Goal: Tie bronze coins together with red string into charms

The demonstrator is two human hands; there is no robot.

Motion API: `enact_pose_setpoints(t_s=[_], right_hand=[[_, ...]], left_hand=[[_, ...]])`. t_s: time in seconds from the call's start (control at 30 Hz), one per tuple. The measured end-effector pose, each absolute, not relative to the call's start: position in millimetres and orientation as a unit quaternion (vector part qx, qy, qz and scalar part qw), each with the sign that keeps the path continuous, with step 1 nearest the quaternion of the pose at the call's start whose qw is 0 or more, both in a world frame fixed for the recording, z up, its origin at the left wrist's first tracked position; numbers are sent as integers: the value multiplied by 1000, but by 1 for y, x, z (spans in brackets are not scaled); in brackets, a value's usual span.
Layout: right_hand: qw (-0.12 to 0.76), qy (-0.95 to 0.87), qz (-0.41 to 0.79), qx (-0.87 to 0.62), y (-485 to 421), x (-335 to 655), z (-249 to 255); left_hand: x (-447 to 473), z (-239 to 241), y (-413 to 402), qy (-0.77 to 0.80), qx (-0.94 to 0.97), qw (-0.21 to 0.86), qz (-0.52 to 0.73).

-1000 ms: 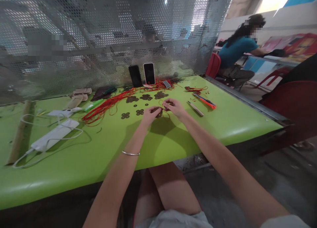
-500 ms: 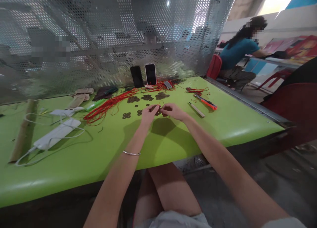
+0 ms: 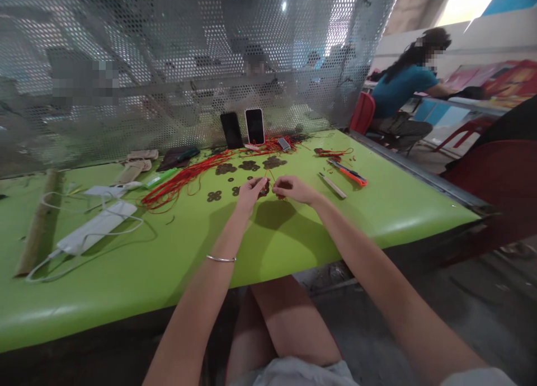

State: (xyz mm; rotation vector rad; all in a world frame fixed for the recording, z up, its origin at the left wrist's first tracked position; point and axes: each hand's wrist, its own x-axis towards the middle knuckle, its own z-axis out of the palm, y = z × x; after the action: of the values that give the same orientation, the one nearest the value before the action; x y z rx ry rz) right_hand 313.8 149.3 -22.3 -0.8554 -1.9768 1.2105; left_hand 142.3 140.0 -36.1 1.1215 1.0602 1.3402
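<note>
My left hand (image 3: 250,191) and my right hand (image 3: 291,188) meet over the middle of the green table (image 3: 356,207), fingers pinched. Between them runs a thin red string (image 3: 271,180), and my left hand also grips a small dark coin-like piece. Flower-shaped clusters of dark coins (image 3: 249,165) lie just beyond my fingers, with two more clusters (image 3: 214,196) to the left. A long bundle of red strings (image 3: 184,178) stretches off to the left of them.
Two phones (image 3: 254,126) lean on the perforated metal screen (image 3: 168,67) at the back. An orange utility knife (image 3: 351,173) and a pale stick (image 3: 332,186) lie to my right. A white power bank with cable (image 3: 94,227) sits left. Another person (image 3: 403,89) sits at the far right.
My hands have drawn closer together and shifted slightly toward me, and the red string now stands up between the fingertips. Everything else on the table lies as before.
</note>
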Motion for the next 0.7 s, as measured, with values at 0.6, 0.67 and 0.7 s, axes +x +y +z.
enact_pose_setpoints(t_s=[0.6, 0.67, 0.7], right_hand=[[394, -652, 548, -345, 155, 321, -19], [400, -651, 548, -342, 156, 319, -21], [402, -650, 548, -341, 156, 319, -21]], left_hand=[[148, -25, 124, 342, 532, 603, 486], [149, -26, 124, 339, 533, 609, 479], [149, -26, 124, 340, 533, 610, 477]])
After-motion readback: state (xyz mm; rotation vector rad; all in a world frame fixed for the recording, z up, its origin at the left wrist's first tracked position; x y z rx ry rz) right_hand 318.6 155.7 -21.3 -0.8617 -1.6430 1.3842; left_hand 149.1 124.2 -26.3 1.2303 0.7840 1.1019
